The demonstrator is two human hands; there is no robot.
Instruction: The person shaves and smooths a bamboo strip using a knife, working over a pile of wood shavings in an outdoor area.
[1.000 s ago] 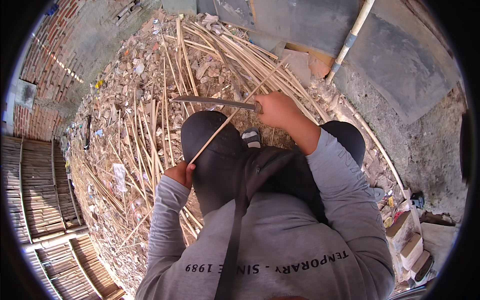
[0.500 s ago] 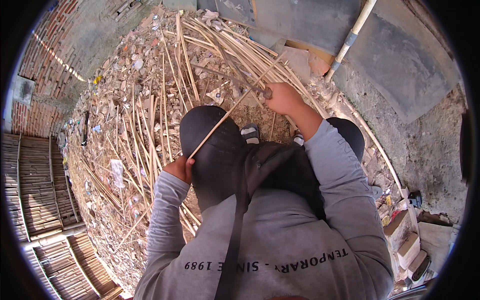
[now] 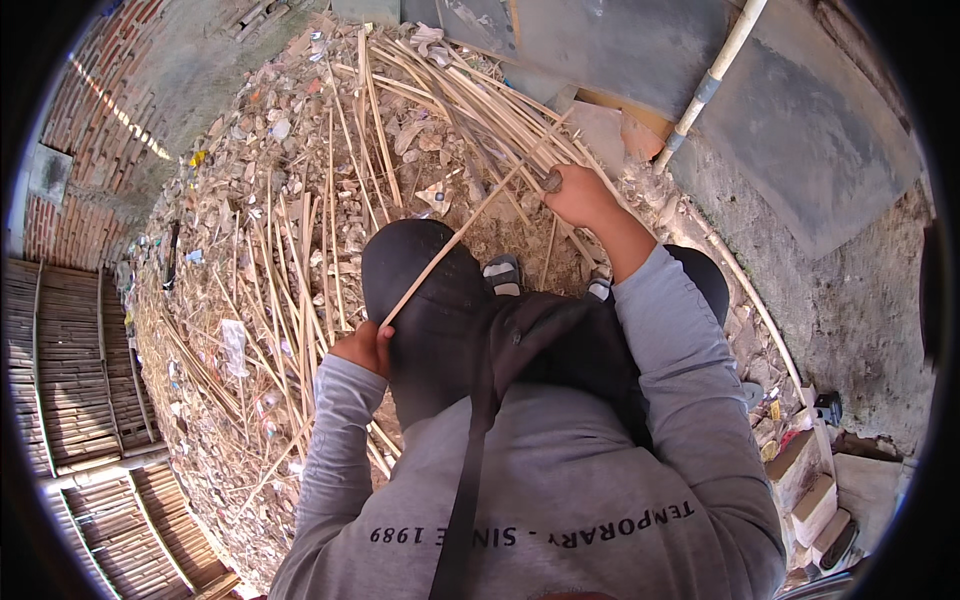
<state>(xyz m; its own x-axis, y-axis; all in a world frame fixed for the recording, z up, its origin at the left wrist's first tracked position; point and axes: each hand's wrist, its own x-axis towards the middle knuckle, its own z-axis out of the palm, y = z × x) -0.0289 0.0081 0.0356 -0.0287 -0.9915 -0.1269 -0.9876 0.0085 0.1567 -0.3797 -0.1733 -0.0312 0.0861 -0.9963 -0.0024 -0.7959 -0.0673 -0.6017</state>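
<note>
A long, thin bamboo strip (image 3: 445, 252) slants across my left knee, from low left up to the far right. My left hand (image 3: 365, 348) is closed around its near end beside the knee. Farther out, my right hand (image 3: 583, 197) grips a knife by its handle (image 3: 551, 181). The dark, narrow blade points away to the upper left and is hard to make out against the bamboo behind. It lies close to the strip; whether they touch, I cannot tell.
A pile of split bamboo strips (image 3: 480, 85) lies ahead. More strips (image 3: 300, 270) are scattered over rubble-strewn ground at left. A pipe (image 3: 703, 90) leans by the grey wall (image 3: 800, 150). Blocks (image 3: 815, 508) sit at lower right, and bamboo slatting (image 3: 75, 370) stands at far left.
My right hand has shifted slightly right with the knife, and the blade is turned more steeply away from me. My left hand has moved only slightly, still holding the bamboo strip.
</note>
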